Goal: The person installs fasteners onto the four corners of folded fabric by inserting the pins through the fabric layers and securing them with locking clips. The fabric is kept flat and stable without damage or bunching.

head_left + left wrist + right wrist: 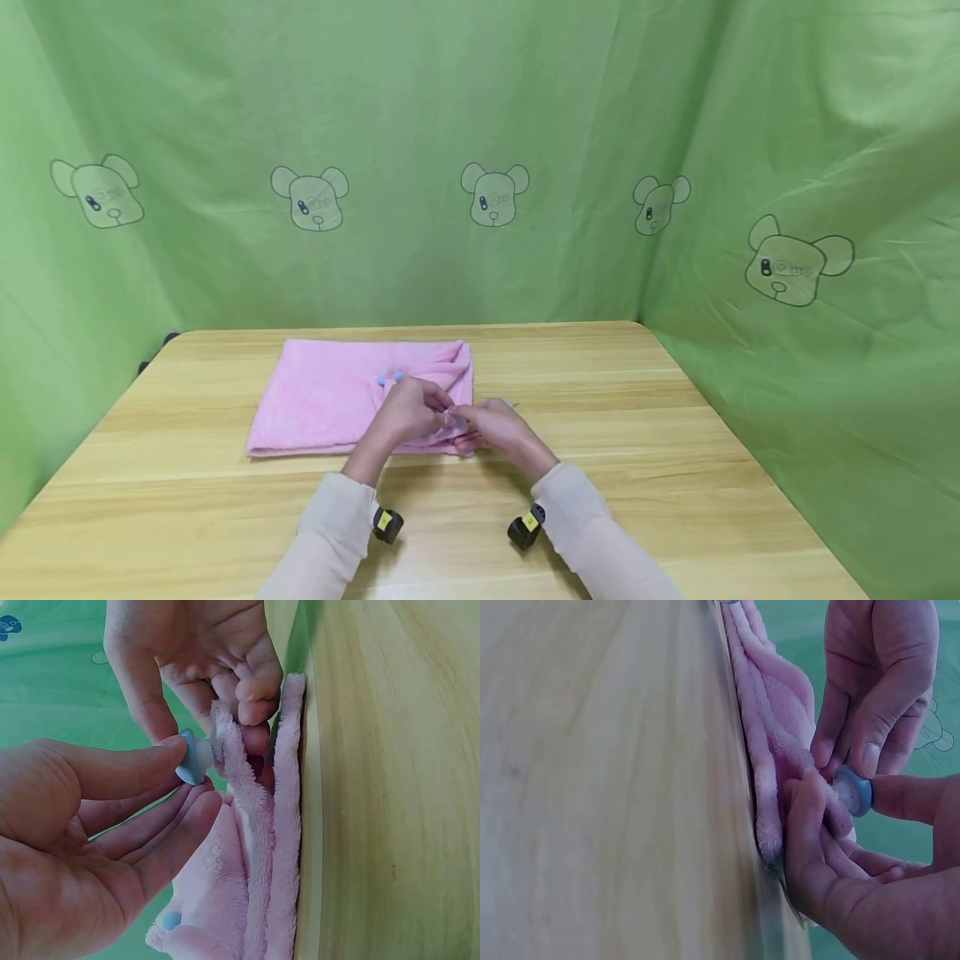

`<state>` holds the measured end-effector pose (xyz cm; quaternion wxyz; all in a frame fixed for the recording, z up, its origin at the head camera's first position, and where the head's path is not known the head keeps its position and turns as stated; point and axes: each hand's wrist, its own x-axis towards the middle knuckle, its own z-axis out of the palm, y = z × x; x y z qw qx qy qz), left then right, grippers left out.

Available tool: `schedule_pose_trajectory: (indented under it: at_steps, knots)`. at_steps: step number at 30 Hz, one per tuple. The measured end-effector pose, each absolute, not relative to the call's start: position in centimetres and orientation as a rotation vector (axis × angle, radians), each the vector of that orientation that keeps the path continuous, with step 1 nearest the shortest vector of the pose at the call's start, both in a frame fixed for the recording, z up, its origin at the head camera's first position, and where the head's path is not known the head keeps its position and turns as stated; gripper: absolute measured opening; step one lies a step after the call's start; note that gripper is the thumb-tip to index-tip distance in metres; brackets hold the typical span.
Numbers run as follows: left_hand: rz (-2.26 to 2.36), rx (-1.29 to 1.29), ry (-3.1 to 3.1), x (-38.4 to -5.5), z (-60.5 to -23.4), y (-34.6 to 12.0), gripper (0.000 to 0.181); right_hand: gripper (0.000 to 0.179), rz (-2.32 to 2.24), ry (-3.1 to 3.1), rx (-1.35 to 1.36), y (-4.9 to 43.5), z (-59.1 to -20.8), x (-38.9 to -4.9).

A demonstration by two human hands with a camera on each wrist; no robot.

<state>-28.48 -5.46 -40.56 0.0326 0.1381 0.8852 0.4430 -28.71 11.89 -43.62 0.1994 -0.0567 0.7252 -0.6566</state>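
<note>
Pinching a blue-capped fastener [196,759] with the left hand [411,408], thumb tip against the rim of the cap, other fingers curled in close below. Pinching it with the right hand [498,427] too, thumb on the cap, fingertips under the lifted edge of a folded pink cloth [322,392] and partly hidden by it. Holding the cap upward between the two thumbs, whitish base against the cloth edge; cannot tell whether fixed through the fabric or only clamped over it. Can see most of the cloth to the left of the left fingers, spread on a wooden table [600,517], with loose folds just beyond the fingertips. Can also see light-blue pieces [398,377] on the cloth just beyond the left knuckles, and a pale thing [513,405] beside the right knuckles, too small to identify. Wearing light sleeves [330,517] and, behind the fingers at each wrist, a black camera [387,527] with a yellow label. Facing a green curtain [405,83] well beyond the fingertips, printed with outlined animal heads [495,194].
</note>
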Motion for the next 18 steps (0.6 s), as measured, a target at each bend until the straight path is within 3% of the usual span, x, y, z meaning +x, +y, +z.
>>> schedule_pose_trajectory:
  at_steps: [7,14,18]
  knots:
    - [1.332,0.442,2.736,-28.46,-40.68,-5.5,0.019,0.033,-1.85,2.018,-0.132,11.96,-43.54,-28.72]
    - [1.206,0.346,2.737,-28.23,-40.65,-5.61,0.038,0.04,-1.954,1.976,-0.092,11.94,-43.37,-28.91]
    - [1.134,0.396,2.771,-28.06,-40.9,-5.25,0.031,0.042,-1.939,1.969,-0.108,11.86,-43.44,-28.87]
